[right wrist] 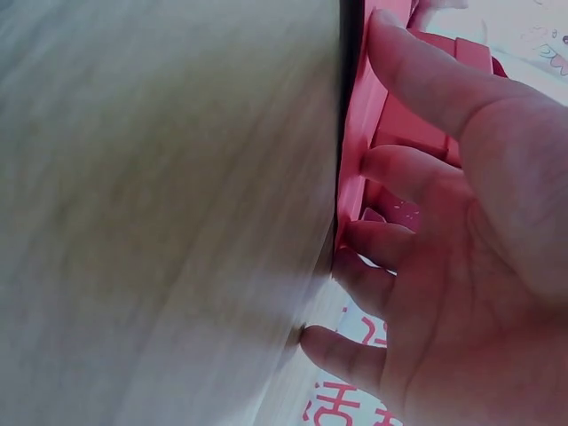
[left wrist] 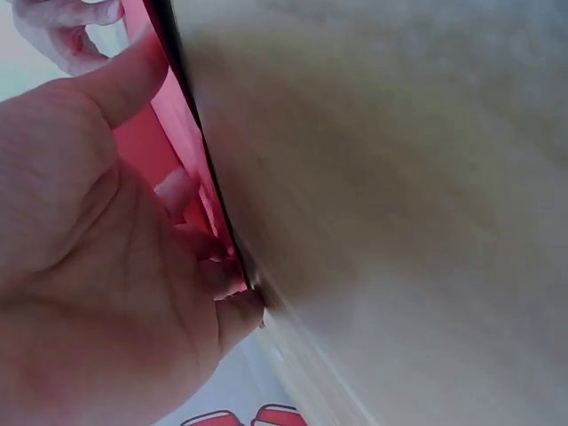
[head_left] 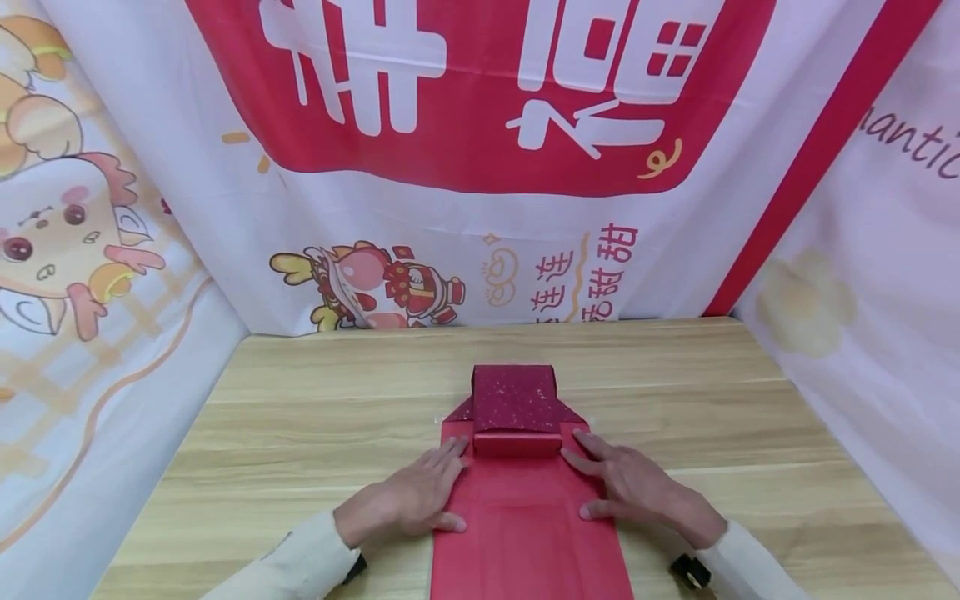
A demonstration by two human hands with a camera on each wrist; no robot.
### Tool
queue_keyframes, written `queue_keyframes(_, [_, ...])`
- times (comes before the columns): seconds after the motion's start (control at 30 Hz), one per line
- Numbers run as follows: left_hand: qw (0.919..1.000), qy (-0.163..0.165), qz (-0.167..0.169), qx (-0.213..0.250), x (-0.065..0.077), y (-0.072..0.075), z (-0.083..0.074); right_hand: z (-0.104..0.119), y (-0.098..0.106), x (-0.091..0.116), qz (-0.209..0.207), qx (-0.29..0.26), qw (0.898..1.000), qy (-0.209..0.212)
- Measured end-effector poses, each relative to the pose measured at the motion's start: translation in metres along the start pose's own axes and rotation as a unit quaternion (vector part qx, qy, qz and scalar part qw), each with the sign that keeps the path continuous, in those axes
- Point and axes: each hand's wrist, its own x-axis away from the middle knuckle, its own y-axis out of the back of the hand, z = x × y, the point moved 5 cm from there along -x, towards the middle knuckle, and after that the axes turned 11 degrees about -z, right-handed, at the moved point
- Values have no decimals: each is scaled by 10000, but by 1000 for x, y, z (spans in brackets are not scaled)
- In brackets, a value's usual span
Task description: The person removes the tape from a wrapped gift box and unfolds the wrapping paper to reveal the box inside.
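A long sheet of red paper (head_left: 525,533) lies on the table, running from its near edge toward the back. At its far end stands a small box shape, its top covered by a dark red speckled flap (head_left: 515,396) with slanted folds at both sides. My left hand (head_left: 416,493) rests with spread fingers on the sheet's left edge, fingertips beside the box shape. Across from it, my right hand (head_left: 637,483) presses the right edge with thumb and fingers extended. In the right wrist view, the little finger (right wrist: 342,355) reaches past the sheet to the tabletop.
The wooden table (head_left: 315,400) extends on both sides of the sheet. White printed cloth (head_left: 480,250) hangs behind it, with more cloth at the left and right sides. A black strap (head_left: 690,572) sits by the right sleeve.
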Motion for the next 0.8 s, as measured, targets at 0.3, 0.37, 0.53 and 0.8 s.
queue_keyframes(0.3, [9978,-133,486,-438,2,-4,6,-5,0,2,127,-345,9993,-104])
queue_keyframes(0.37, [9975,-87,547,-441,2,-4,7,-6,0,2,154,-391,9991,-108])
queue_keyframes(0.53, [9975,-51,545,-446,0,-4,7,-6,1,0,217,-330,9991,-159])
queue_keyframes(0.8, [9983,-229,111,-533,-2,2,4,-2,13,-11,206,169,9993,-265])
